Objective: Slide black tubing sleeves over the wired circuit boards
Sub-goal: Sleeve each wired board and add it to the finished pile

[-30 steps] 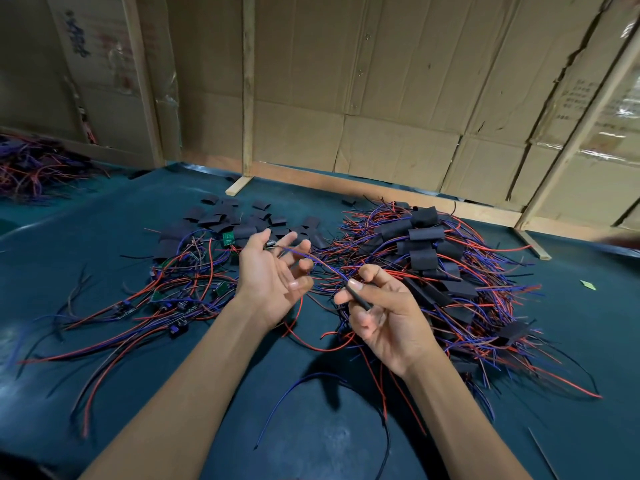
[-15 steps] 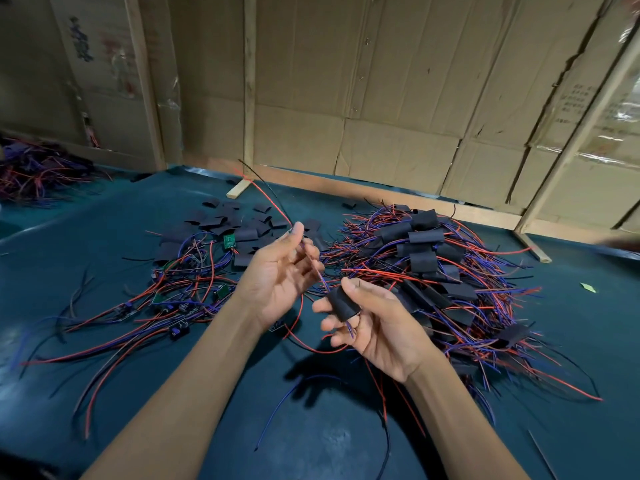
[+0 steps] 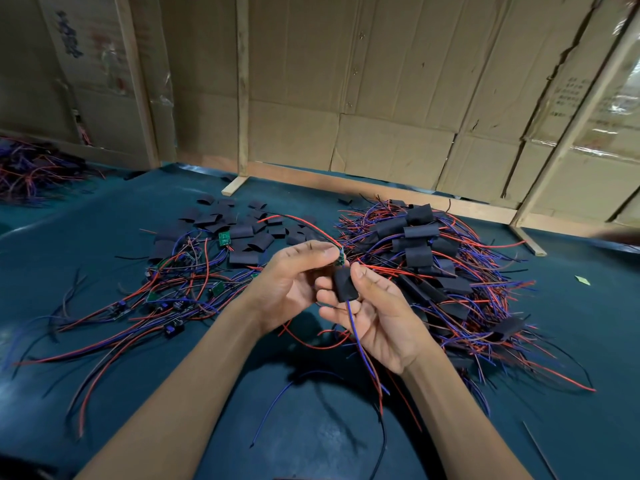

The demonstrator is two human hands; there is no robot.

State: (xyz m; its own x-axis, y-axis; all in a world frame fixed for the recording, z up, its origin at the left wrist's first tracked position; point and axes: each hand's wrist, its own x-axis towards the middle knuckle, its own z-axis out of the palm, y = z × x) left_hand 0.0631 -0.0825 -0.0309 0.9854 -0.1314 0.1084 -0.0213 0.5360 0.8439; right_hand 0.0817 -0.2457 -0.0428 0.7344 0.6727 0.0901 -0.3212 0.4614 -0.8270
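Sleeve (image 3: 344, 284): now threaded along the wires and up to the circuit board (image 3: 340, 258), which you pinch in your left hand (image 3: 294, 271). Right hand (image 3: 374, 313) grips the sleeve just below the board, wires trailing through. Board uncovered; sliding over remains.

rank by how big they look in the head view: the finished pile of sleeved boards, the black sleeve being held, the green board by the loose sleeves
1. pile of sleeved boards
2. black sleeve, which the right hand holds; nearness to the camera enlarges it
3. green board
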